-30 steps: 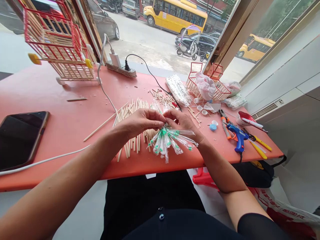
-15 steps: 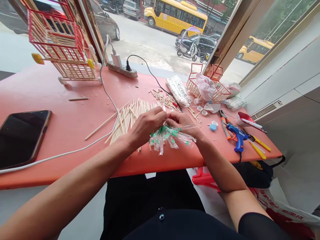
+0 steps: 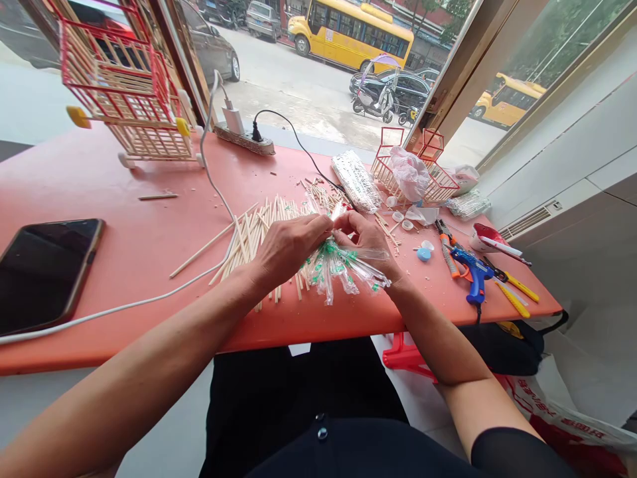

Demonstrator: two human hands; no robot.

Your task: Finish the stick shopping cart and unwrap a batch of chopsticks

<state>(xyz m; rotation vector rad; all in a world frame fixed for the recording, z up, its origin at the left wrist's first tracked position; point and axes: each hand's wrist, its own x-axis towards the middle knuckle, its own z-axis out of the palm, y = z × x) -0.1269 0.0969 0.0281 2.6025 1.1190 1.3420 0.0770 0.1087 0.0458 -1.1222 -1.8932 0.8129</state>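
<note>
My left hand [image 3: 286, 247] and my right hand [image 3: 365, 240] meet over the front of the pink table [image 3: 99, 199], both pinched on a bunch of clear plastic chopstick wrappers with green print [image 3: 341, 269]. The wrappers fan out downward below my fingers. Behind and under my left hand lies a pile of bare wooden chopsticks [image 3: 253, 232]. More short wooden stick pieces [image 3: 323, 194] lie just beyond my hands.
A black phone [image 3: 42, 269] and a white cable [image 3: 124, 307] lie at the left. A red stick-built cart [image 3: 122, 89] and a power strip [image 3: 243, 139] stand at the back. A blue glue gun [image 3: 472, 272], pliers, bottle caps and a small red basket [image 3: 423, 169] sit at the right.
Both hands have lifted the wrapper bunch slightly away from the table's front edge, keeping their pinch on it. The view has shifted a little.
</note>
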